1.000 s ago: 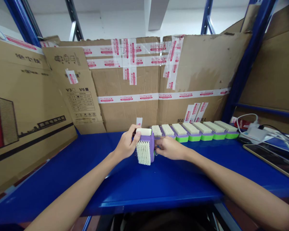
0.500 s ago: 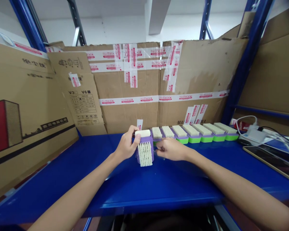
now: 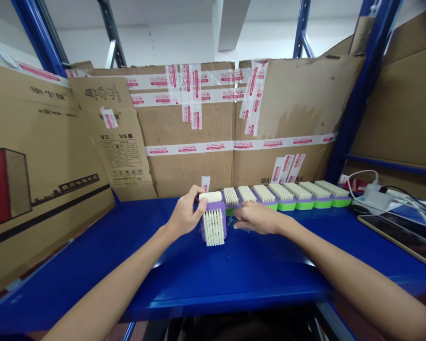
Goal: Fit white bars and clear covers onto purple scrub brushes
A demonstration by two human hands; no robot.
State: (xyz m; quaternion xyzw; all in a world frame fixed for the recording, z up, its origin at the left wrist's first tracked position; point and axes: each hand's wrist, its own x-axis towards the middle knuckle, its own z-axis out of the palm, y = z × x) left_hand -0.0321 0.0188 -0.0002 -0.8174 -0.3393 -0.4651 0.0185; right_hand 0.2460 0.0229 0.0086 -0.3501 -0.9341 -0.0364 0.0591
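Head view showed a blue tabletop point(image 3: 227, 279) bounded by its front edge, a printed carton point(image 3: 74, 161) on the left and a taped cardboard panel point(image 3: 188, 173) behind. Blue surface stretched from the hands to the front edge and across to the carton. Rightward, a phone point(image 3: 404, 239) and a white adapter point(image 3: 376, 197) limited the room. A brush row point(image 3: 296, 190), bristles up, ran along the panel's foot, close behind the right hand.

The held brush point(image 3: 214, 228) was near the middle, just left of that row, its long axis roughly upright, bristles facing the person, cream strip uppermost. The left hand point(image 3: 186, 210) had thumb and fingers clamped on its upper end. The right hand point(image 3: 259, 219) was beside it, fingers curled; whether they gripped anything, I could not tell.
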